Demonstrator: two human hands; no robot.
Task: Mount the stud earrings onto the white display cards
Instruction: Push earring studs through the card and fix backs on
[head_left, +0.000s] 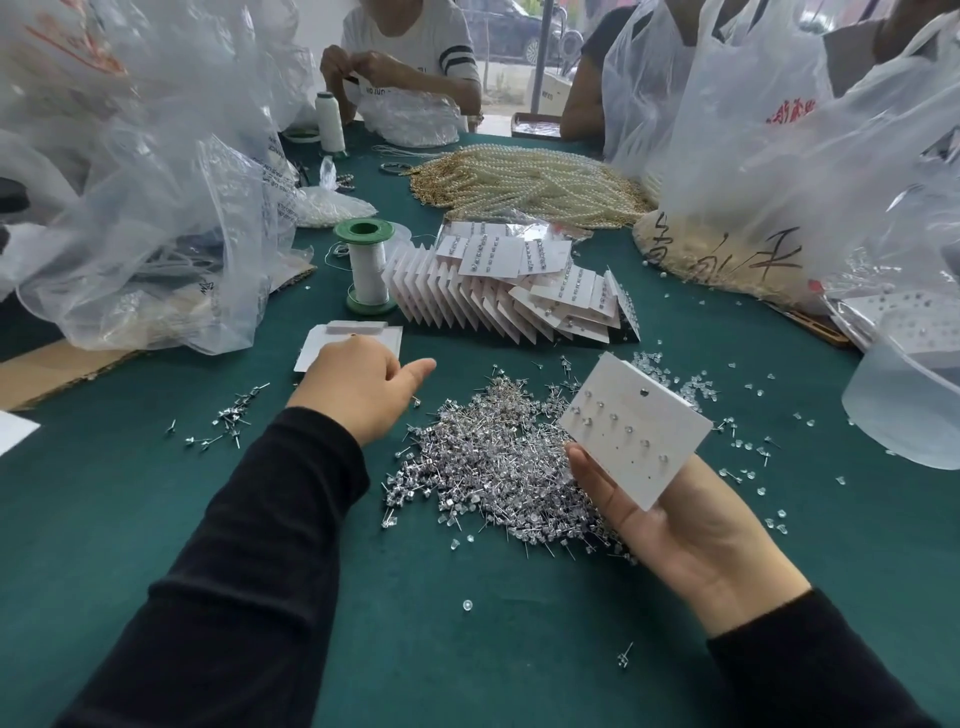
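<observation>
A white display card (636, 431) is held tilted toward the face by the right hand (691, 525), with the thumb pressed on its lower edge and the fingers spread behind it. In this way the punched holes are kept in sight and the back is left free for the posts. Several studs are already seated in it, while other holes are still empty. The loose stud earrings (493, 467) are heaped on the green table (467, 649) directly between the hands, so that each pick is kept short. The left hand (363, 395) is poised at the heap's left edge with its fingers curled under and its thumb extended. Whether a stud is pinched there cannot be told. Finished cards (519, 291) are fanned behind the heap, out of the working area.
</observation>
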